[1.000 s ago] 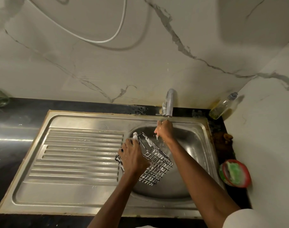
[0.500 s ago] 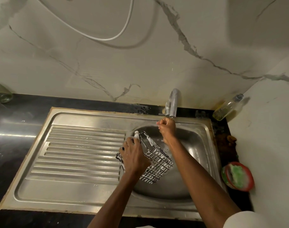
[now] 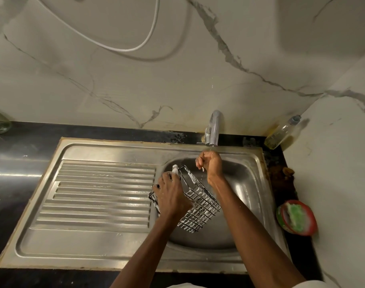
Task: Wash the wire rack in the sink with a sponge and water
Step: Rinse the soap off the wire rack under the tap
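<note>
The left hand [image 3: 170,197] grips the soapy wire rack [image 3: 195,204], holding it tilted over the sink [image 3: 250,183] basin. Just beyond it, the right hand [image 3: 210,165] hangs under the tap [image 3: 213,127], fingers loosely curled, apparently empty. A green sponge [image 3: 294,217] lies in a red bowl [image 3: 309,223] far to the right.

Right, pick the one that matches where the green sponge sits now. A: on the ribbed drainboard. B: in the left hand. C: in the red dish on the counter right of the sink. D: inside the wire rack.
C: the green sponge lies in the red dish on the dark counter, right of the sink basin.
</note>
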